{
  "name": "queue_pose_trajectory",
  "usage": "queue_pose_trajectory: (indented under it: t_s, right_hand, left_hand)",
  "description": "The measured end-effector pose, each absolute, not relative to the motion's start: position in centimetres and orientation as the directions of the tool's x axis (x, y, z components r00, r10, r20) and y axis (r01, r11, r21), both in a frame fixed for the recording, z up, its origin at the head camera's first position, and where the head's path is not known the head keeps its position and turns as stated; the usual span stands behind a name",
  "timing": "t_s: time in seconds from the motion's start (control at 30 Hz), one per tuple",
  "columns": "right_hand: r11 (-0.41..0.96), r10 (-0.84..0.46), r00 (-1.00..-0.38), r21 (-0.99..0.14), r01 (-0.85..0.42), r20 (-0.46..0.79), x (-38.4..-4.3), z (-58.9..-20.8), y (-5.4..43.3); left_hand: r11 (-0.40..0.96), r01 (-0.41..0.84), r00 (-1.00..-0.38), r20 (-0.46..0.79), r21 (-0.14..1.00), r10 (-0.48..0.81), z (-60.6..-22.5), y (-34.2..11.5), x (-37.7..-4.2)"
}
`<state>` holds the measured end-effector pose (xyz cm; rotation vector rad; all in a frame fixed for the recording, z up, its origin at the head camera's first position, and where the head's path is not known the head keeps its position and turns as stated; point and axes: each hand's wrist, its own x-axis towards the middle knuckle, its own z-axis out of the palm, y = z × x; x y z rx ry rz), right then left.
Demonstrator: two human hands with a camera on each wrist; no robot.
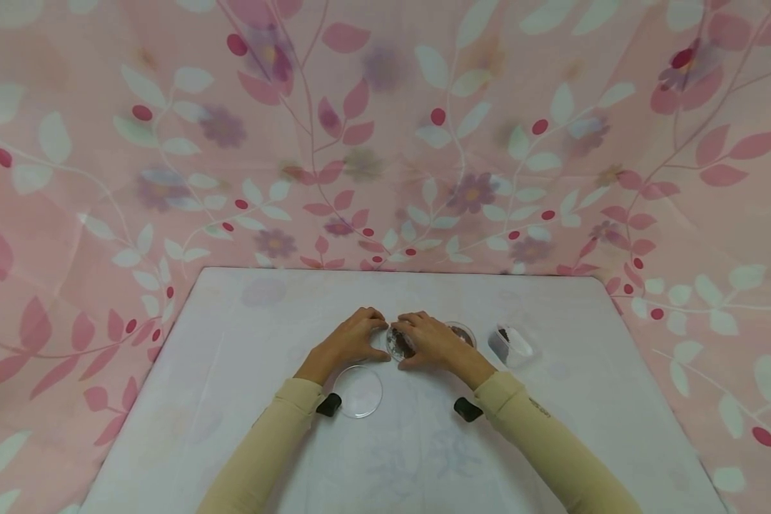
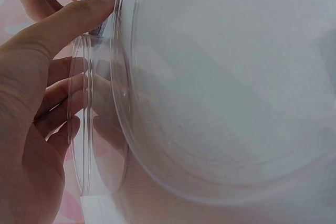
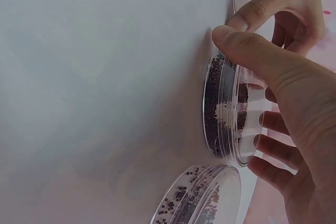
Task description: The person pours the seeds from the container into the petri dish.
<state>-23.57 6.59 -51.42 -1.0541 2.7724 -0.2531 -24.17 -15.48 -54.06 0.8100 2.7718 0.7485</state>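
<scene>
My right hand (image 1: 432, 344) curls round a clear petri dish (image 3: 212, 106) of dark grains, its thumb on the near rim and its fingers at the far side. From the other side my left hand (image 1: 353, 339) holds an empty-looking clear petri dish (image 2: 102, 129); its fingers show through the plastic. In the left wrist view the left thumb (image 2: 94, 11) lies at the rims, with dark grains just behind it. The two hands face each other, and their thumbs come close together in the right wrist view.
Just right of the right hand stands a second petri dish (image 3: 202, 195) with dark and reddish grains. Farther right is a clear plastic tub (image 1: 514, 346) with some dark grains. A round clear dish (image 1: 358, 391) lies by the left wrist on the white table (image 1: 411, 464).
</scene>
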Motion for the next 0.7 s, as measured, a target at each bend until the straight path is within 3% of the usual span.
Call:
queue_pose_trajectory:
  t_s: [0.7]
  right_hand:
    - [0.661, -0.744, -0.667, -0.181, -0.728, -0.036, -19.5, -51.7, 8.5]
  left_hand:
    - [0.736, 0.479, -0.837, -0.003, 0.479, 0.547, -54.0, -15.4, -24.0]
